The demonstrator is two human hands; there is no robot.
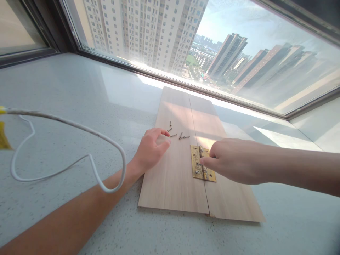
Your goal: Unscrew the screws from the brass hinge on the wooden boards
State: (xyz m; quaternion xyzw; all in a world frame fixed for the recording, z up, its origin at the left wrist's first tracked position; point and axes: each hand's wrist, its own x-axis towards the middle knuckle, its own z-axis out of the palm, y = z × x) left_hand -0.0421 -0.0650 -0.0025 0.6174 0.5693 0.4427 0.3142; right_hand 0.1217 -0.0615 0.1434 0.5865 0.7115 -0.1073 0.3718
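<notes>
Two pale wooden boards lie side by side with a brass hinge across their seam. My right hand is over the hinge from the right, its fingers curled and its thumb tip at a small screw standing in the left leaf. Another screw stands in a hole just below it. My left hand rests at the left board's edge, thumb and forefinger apart with no object visible between them. Beyond its fingertips several loose screws lie scattered on the left board.
The boards lie on a white speckled stone sill. A white cable with a yellow part loops in the left foreground, passing in front of my left forearm. A dark window frame borders the far side, with tall buildings outside.
</notes>
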